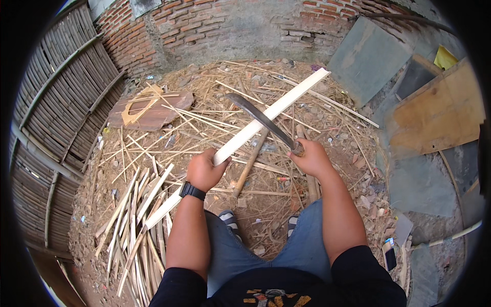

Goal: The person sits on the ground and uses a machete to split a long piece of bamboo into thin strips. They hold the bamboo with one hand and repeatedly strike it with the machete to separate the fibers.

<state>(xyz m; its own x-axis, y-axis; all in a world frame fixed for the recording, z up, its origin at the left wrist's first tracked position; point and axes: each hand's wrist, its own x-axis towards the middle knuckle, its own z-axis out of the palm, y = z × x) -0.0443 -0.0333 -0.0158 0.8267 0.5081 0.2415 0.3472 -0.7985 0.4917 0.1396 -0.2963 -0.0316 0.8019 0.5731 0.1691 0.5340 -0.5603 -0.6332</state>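
Outdoor bamboo-working yard: brick wall [204, 25], woven bamboo fence [61, 117], dirt ground littered with shavings [215, 123], pile of split bamboo strips [135, 225].

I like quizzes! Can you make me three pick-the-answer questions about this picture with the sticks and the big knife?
1. Where does the pile of pale split strips lie?
A. on the person's left
B. on the person's right
C. against the brick wall

2. What colour is the watch?
A. red
B. black
C. yellow

3. How is the long slat held?
A. lying loose on the ground
B. gripped in the left hand
C. leaning on the fence

A: the pile sits at lower left.
B: the band on the left wrist is black.
B: the left hand closes around it, while the right hand holds the curved blade across it.
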